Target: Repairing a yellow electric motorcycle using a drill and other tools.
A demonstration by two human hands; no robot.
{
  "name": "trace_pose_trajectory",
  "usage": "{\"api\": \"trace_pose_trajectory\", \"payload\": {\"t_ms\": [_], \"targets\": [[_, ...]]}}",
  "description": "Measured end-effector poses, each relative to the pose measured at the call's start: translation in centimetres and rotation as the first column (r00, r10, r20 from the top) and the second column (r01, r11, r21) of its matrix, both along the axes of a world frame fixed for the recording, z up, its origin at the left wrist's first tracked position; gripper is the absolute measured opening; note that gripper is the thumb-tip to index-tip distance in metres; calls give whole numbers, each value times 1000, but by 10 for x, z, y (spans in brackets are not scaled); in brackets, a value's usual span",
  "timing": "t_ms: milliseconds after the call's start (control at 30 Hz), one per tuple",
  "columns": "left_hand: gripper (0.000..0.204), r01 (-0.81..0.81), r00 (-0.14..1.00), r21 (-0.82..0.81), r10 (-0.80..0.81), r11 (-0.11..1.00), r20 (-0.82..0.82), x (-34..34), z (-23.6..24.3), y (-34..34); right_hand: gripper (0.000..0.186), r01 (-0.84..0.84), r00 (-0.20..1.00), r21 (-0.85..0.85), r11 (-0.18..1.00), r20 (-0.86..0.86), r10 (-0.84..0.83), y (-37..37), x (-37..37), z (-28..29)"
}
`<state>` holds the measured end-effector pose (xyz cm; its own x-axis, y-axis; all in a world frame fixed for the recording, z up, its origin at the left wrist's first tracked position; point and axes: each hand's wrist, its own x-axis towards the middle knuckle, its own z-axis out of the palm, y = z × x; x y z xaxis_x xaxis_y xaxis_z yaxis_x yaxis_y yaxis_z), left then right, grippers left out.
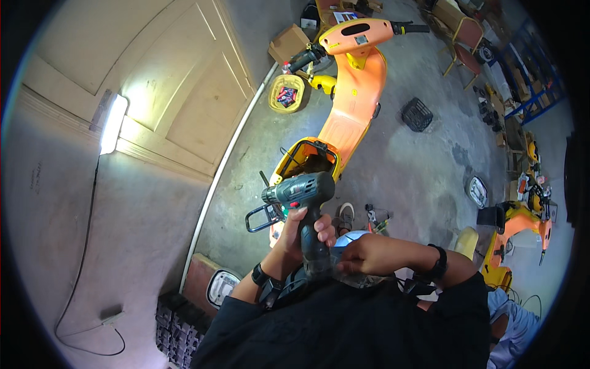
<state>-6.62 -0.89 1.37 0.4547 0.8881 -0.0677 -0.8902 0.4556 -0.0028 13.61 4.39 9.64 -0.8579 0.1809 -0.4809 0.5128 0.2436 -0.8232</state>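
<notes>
A dark green and black cordless drill [302,187] is held up in front of my chest, its chuck pointing left. My left hand [291,234] is closed round the grip, with fingertips showing on the far side of it. Close to the foot of the drill, my right hand [369,255] is closed with its fingers curled; what they pinch, if anything, is too small to make out. Beyond the drill stands an orange and yellow scooter [350,104]. Its seat compartment [307,157] is uncovered, and the drill hides part of the rear.
Beside the scooter sits a yellow basket [271,95] with small packets, near a cardboard box [289,44]. A black crate [417,115] lies on the floor to the right. Hand tools [377,221] lie near my shoe [346,213]. Another scooter [513,227] and a person's sleeve [516,326] are at right.
</notes>
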Motion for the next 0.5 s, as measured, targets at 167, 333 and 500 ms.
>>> {"api": "trace_pose_trajectory", "payload": {"t_ms": [167,333,500], "targets": [[39,138,989,39,-140,990,42,-1,-3,-41,37,-68,998,-90,994,-5,68,-8,16,10],[37,15,994,-96,-25,995,-102,-10,-16,-56,39,-136,990,-24,990,37,137,-11,43,33],[38,-68,923,-93,28,993,-384,-27,-37,-42,37,-66,997,128,989,46,61,-14,50,46]]}}
